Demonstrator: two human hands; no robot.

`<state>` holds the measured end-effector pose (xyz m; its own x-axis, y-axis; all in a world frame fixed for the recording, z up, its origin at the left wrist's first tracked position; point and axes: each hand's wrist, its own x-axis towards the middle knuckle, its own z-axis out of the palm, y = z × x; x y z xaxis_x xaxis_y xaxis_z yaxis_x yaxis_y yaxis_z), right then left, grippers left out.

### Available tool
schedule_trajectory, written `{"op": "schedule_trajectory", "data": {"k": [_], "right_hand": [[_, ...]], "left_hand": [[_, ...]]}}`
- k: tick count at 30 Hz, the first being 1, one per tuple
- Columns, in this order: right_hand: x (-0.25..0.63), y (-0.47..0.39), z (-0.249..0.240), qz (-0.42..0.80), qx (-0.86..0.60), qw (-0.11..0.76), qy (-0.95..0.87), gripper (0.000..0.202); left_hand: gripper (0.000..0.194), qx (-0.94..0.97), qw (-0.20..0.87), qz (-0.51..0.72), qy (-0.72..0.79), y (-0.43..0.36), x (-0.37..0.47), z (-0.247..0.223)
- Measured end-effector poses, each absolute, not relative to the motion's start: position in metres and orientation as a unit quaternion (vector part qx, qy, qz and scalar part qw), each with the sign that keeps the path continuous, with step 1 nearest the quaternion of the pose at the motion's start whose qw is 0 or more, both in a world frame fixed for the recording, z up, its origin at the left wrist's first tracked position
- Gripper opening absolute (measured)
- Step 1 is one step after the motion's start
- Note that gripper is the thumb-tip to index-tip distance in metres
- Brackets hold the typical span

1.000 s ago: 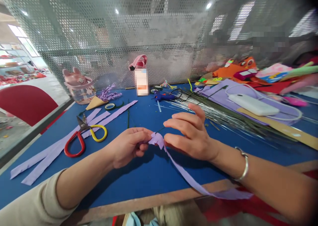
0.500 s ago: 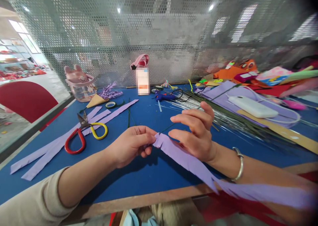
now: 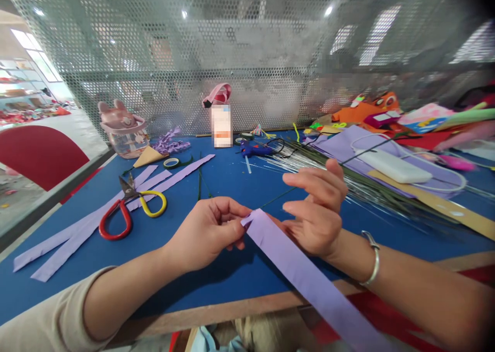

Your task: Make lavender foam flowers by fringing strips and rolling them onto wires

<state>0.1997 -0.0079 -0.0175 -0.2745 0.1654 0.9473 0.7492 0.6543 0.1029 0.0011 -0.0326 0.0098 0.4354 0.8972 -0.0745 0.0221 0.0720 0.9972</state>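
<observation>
My left hand [image 3: 212, 230] is closed in a pinch on the narrow, gathered end of a light purple paper strip [image 3: 297, 267]. A thin dark green wire [image 3: 276, 198] comes out at that pinch and slants up to the right, passing behind the fingers of my right hand [image 3: 319, 210]. The right hand is half curled with its fingers apart, close beside the strip. Its thumb is partly hidden by the strip. From the pinch, the strip runs down to the right, past the table's front edge. A bracelet [image 3: 373, 259] circles the right wrist.
Scissors [image 3: 133, 202] with red and yellow handles lie on purple strips [image 3: 73, 233] at left. Behind are green tape [image 3: 172, 163], a clear bottle [image 3: 126, 132], a phone-like screen [image 3: 221, 127] and a blue glue gun [image 3: 255, 148]. Wire stems [image 3: 348, 181] and a white device [image 3: 392, 166] lie right.
My right hand has shifted slightly right and down, and the wire's far end reaches farther right. The strip has turned flatter toward me and hangs more steeply. My left hand keeps its pinch.
</observation>
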Motion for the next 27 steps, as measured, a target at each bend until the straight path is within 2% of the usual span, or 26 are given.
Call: {"op": "schedule_trajectory", "data": {"k": [7,11,14,19,22,24,27], "right_hand": [[0.197,-0.001,-0.005,-0.211,-0.281,0.487,-0.800,0.017],[0.201,0.001,-0.002,-0.253,-0.237,0.517,-0.783,0.016],[0.206,0.002,0.001,-0.239,-0.250,0.501,-0.793,0.006],[0.207,0.019,-0.001,-0.071,-0.314,0.361,-0.875,0.023],[0.203,0.026,-0.005,0.095,-0.351,0.270,-0.892,0.026],[0.200,0.024,-0.006,0.235,-0.360,0.260,-0.865,0.023],[0.198,0.018,-0.002,0.418,-0.344,0.297,-0.787,0.020]], "left_hand": [[0.013,0.665,0.511,0.370,0.399,-0.034,-0.002,0.010],[0.017,0.591,0.575,0.390,0.410,-0.027,-0.002,0.013],[0.024,0.508,0.620,0.439,0.406,-0.021,-0.003,0.013],[0.030,0.463,0.665,0.460,0.363,-0.020,-0.004,0.011],[0.028,0.484,0.641,0.474,0.362,-0.022,-0.002,0.009],[0.026,0.502,0.605,0.487,0.381,-0.023,0.000,0.008],[0.020,0.541,0.515,0.502,0.436,-0.024,0.001,0.006]]}}
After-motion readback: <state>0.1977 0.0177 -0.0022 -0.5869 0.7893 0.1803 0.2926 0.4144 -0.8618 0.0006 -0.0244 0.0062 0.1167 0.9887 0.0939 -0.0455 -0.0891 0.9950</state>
